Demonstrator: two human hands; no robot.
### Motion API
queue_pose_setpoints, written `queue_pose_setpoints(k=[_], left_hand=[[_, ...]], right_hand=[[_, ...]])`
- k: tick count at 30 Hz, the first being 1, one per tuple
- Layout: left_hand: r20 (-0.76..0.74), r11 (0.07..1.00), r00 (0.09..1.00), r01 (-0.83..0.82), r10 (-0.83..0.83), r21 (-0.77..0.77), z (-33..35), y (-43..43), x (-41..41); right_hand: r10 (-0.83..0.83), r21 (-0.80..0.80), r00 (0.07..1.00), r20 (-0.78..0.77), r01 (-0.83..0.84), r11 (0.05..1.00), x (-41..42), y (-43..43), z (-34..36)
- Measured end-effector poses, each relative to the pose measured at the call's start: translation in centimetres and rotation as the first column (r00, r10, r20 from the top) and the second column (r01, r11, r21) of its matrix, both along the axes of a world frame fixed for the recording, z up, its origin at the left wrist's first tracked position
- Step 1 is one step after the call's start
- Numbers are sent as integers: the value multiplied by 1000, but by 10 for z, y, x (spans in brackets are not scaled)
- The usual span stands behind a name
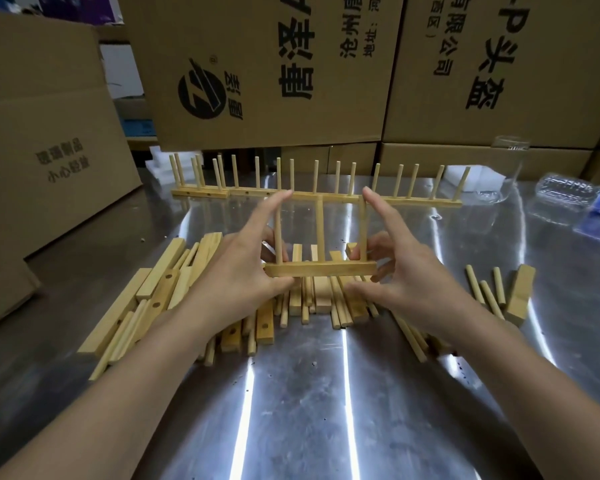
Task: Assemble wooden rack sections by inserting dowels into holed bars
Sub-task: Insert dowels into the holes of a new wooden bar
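Bridging left grip (pixel 243 268), right grip (pixel 409 271): bar (pixel 321 270)

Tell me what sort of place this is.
Probably a warehouse or small assembly workshop: stacked printed cardboard boxes behind, a steel worktable, and a pile of loose wooden bars and dowels, plus finished rack sections.

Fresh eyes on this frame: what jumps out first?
Dead centre, the left hand and right hand grip a three-dowel section by its bar ends, over a pile of loose bars and dowels. Behind it, a row of finished sections stands upright in front of printed cartons.
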State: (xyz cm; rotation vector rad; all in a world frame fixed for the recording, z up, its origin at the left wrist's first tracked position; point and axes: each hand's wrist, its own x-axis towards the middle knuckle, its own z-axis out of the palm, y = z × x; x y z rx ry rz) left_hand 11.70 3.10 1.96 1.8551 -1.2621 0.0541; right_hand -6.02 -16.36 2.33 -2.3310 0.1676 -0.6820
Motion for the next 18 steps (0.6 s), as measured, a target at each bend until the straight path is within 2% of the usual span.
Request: queue_pose_setpoints(k=[4, 13, 18], left_hand=[[-5, 1000, 1000, 10, -10, 3, 1, 0, -1], [-8, 995, 996, 92, -92, 38, 3, 4, 1], [-12, 995, 997, 78, -77, 63, 2, 3, 3]], right_hand=[[-46, -83, 999, 25, 48, 995, 2, -5, -2], [-26, -79, 1000, 0, 26, 997, -5, -15, 1], [-41, -94, 999, -23, 38, 995, -3, -15, -1]])
